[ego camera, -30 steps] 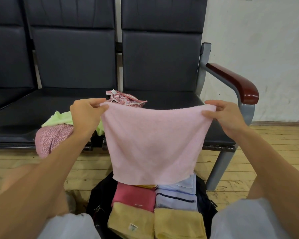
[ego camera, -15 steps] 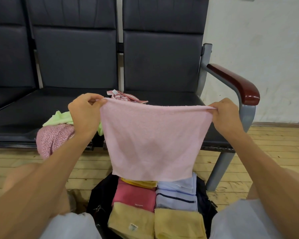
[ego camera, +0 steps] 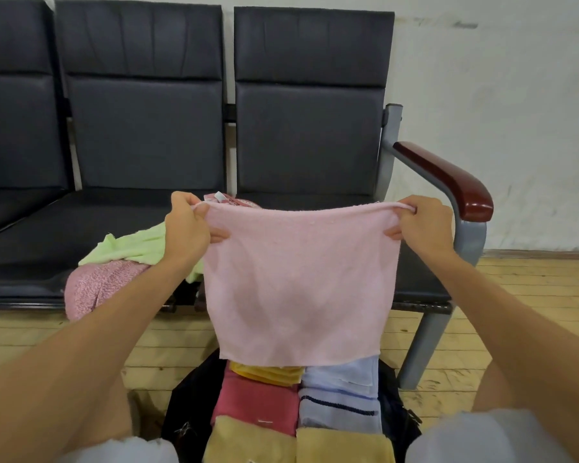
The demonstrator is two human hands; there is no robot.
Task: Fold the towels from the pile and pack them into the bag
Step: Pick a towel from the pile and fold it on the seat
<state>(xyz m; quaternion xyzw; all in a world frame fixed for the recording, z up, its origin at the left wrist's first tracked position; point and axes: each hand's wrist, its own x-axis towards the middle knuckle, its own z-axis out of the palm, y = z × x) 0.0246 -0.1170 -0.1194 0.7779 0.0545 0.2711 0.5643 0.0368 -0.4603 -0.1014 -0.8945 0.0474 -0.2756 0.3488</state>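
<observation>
A light pink towel hangs stretched flat in the air in front of me. My left hand pinches its top left corner and my right hand pinches its top right corner. Below it stands an open black bag on the floor, holding several folded towels: yellow, red, light blue striped and tan. The pile lies on the bench seat behind my left hand: a green towel, a pink speckled towel hanging over the seat edge, and a patterned pink one mostly hidden by the held towel.
A row of dark padded bench seats fills the back, with a red-brown armrest on a grey metal frame at the right. Wooden floor boards run under the bench. A white wall stands at the right. My knees flank the bag.
Both hands have tightened their hold on the towel's top corners and raised it a little, pulling the top edge straighter. The towel's lower edge now hangs just above the bag.
</observation>
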